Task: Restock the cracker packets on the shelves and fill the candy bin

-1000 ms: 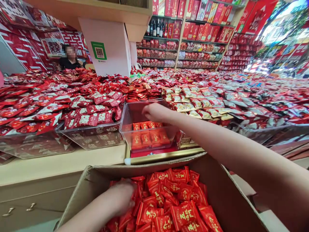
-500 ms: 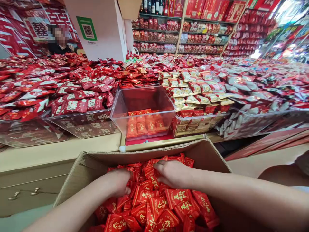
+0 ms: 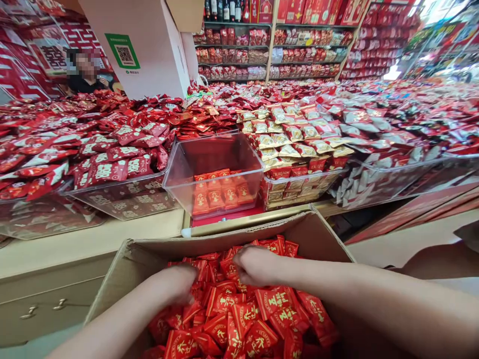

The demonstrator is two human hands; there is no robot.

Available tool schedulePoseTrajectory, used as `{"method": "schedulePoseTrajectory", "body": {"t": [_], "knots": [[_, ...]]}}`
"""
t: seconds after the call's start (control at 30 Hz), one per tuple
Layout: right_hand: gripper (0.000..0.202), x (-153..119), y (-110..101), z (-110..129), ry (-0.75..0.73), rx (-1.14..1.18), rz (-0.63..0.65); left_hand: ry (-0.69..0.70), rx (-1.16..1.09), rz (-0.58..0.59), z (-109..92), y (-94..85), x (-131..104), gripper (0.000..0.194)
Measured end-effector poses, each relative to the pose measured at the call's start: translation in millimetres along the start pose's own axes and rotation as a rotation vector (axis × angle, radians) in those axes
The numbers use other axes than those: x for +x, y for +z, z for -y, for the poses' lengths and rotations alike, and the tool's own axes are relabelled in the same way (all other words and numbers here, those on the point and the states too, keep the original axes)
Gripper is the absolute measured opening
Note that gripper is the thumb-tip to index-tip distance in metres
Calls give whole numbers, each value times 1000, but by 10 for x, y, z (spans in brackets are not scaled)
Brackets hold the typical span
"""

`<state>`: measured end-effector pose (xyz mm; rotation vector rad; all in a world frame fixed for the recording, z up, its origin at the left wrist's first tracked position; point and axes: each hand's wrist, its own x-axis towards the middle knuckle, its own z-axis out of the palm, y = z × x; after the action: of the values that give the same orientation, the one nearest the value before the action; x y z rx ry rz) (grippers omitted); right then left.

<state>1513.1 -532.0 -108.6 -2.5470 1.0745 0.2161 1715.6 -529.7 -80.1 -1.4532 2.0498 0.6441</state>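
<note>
Nearest, at 6 o'clock, both hands are in the cardboard box (image 3: 307, 232) of red packets (image 3: 243, 314). The left hand (image 3: 179, 284) has its fingers curled into the pile; the right hand (image 3: 256, 264) closes its fingers on packets. At 12 o'clock beyond, the clear bin (image 3: 213, 172) on the bench (image 3: 93, 244) holds only one low layer, so most filling remains, I judge.

Landmark: cardboard box (image 3: 299, 234). Its top is open, so there is free entry from above; packets (image 3: 239, 314) fill its floor. Both hands are inside: left hand (image 3: 179, 284), right hand (image 3: 256, 264). Just behind the box stands a clear bin (image 3: 213, 174), open-topped and mostly unfilled. Heaped trays (image 3: 123, 194) flank the bin on either side.
</note>
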Motion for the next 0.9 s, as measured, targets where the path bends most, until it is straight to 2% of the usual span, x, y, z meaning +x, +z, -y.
{"method": "schedulePoseTrajectory", "body": {"t": [0.13,0.17,0.23,0.3,0.4,0.5,0.57,0.63,0.7,0.77,0.83,0.9], "knots": [[19,-29,-91,-31,0,-61,58,-2,19,78,6,51,-12,53],[19,-31,-84,-50,-11,-65,52,5,18,84,5,67,-11,52],[18,-30,-41,-98,-40,-55,20,13,13,79,9,94,0,35],[18,-30,8,-136,-63,-30,-11,17,1,49,32,100,18,10],[15,-44,27,-131,-80,-9,-36,43,-51,-47,94,22,17,15],[15,-85,-30,-46,-67,48,-123,151,-163,-148,106,-144,-61,11],[25,-116,-85,24,-50,254,-173,251,-252,-189,53,-251,-140,16],[41,-137,-134,82,-48,605,-180,335,-370,-248,-27,-317,-211,23],[47,-146,-175,119,-42,998,-116,385,-553,-318,-96,-333,-256,26],[43,-145,-212,137,-26,1295,-30,405,-760,-366,-132,-320,-273,27],[42,-143,-245,142,-25,1435,31,406,-922,-375,-140,-306,-275,32],[41,-142,-268,144,-63,1466,35,388,-1057,-341,-133,-306,-274,40]]}}
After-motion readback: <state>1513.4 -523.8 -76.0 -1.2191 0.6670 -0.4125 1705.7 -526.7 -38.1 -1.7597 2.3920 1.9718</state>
